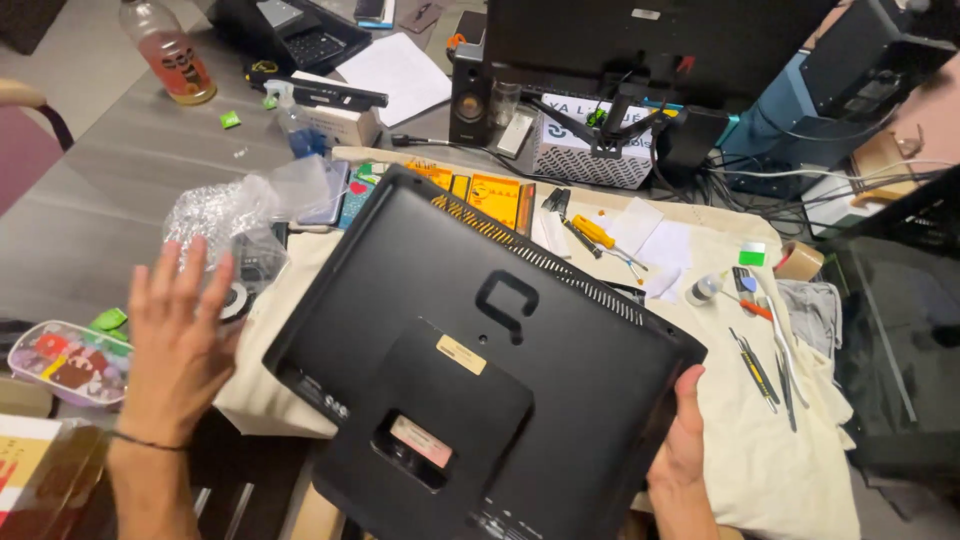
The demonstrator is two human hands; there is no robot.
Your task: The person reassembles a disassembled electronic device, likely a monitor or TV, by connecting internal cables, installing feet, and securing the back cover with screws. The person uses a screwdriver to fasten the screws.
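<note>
Across the cloth-covered tabletop (760, 450) we hold the black monitor back panel (480, 380) tilted, its near edge toward us. Our right hand (683, 440) has its grip pinching the panel's right corner; our left hand (178, 340) hovers beside it, fingers spread, holding nothing. We judge a second hold on the left edge would steady it, clear of the small screwdrivers (600, 238).

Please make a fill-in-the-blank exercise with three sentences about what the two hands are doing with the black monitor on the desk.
1. The right hand grips the black monitor at its ____ edge.
2. The left hand is open with fingers spread and holds ____.
3. The monitor lies with its ____ side facing up, over a cream cloth.

Missing words: right; nothing; back
</note>
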